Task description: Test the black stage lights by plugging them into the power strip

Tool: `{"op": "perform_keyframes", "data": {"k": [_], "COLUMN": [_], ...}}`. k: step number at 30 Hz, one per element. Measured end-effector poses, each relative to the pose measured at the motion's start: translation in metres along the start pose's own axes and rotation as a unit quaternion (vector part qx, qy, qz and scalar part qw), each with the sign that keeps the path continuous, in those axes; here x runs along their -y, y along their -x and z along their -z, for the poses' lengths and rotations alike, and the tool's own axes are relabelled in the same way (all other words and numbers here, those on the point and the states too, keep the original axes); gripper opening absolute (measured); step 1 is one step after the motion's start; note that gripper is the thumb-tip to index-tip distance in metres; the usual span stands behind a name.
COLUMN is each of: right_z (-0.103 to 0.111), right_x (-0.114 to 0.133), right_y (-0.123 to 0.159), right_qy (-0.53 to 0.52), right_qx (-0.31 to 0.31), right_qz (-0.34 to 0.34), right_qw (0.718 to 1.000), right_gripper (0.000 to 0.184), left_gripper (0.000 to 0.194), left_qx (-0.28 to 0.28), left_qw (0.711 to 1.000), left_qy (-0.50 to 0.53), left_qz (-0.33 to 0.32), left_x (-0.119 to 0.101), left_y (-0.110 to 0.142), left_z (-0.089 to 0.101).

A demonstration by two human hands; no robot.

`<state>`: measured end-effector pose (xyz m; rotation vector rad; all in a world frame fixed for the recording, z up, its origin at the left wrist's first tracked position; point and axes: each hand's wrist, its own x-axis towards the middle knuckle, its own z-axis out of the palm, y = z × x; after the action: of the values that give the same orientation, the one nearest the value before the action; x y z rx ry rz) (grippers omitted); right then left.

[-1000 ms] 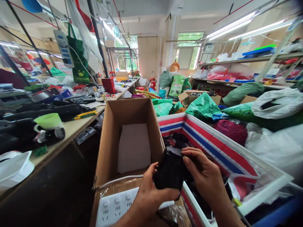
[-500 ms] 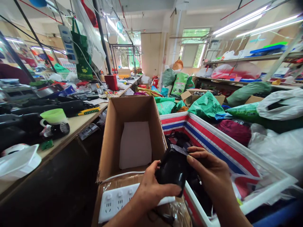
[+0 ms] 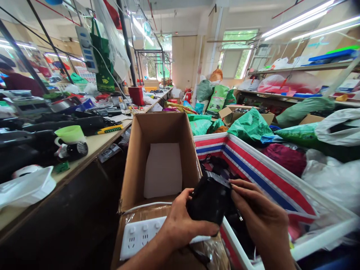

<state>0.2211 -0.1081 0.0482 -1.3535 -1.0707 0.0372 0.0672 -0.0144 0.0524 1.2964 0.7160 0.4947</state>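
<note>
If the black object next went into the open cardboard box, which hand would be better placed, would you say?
Probably the left hand: it grips the black object and is nearer the cardboard box, while the right hand is at the object's upper right edge, farther off.

Tube lights (image 3: 298, 19) glaring o'head, window (image 3: 237, 45) bright in bkgd; v. dark under table (image 3: 98, 145); edges stretched, bit soft.

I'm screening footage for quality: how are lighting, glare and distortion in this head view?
Head view: the tube lights glare white; the black object in the left hand shows small glints but little surface detail; the space below the table looks almost black; apparent wide-angle stretching toward the edges.
</note>
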Motion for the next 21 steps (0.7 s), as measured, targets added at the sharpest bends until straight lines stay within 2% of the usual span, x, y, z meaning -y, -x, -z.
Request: {"op": "perform_keyframes", "data": {"k": [3,5,6,10,12,14,17,21], "right_z": [0.001,0.0,0.0,-0.002,-0.002,-0.002,-0.004,-0.006], "right_x": [0.006,0.005,0.004,-0.012,-0.02,-0.025,-0.023,-0.017], "right_y": [0.008,0.008,0.007,-0.002,-0.006,-0.009,-0.012,-0.014], "right_qy": [0.05,0.056,0.048,-0.054,-0.13,-0.2,-0.266,-0.295], "right_qx": [0.023,0.03,0.021,-0.031,-0.037,-0.047,-0.062,-0.062], "right_qz": [0.102,0.121,0.105,-0.074,-0.184,-0.277,-0.348,-0.391], "right_qw": [0.993,0.991,0.993,0.995,0.974,0.939,0.897,0.87], "right_gripper": [0.018,0.02,0.019,0.006,0.015,0.025,0.032,0.036], "left_gripper": [0.057,0.054,0.055,0.061,0.064,0.067,0.067,0.074], "left_qx": [-0.012,-0.01,-0.008,0.004,0.006,0.001,0.003,0.016], "left_qw": [1.0,1.0,1.0,1.0,0.999,0.998,0.998,0.999], "left_qy": [-0.01,-0.007,-0.01,-0.027,-0.046,-0.067,-0.067,-0.044], "left_qz": [0.002,0.001,-0.001,-0.009,-0.008,-0.002,0.0,-0.004], "left_x": [0.0,0.001,0.002,0.005,0.004,0.003,0.004,0.011], "left_y": [-0.001,-0.001,-0.001,0.0,0.001,0.002,0.001,-0.001], "left_z": [0.002,0.003,0.003,0.004,0.005,0.006,0.008,0.008]}}
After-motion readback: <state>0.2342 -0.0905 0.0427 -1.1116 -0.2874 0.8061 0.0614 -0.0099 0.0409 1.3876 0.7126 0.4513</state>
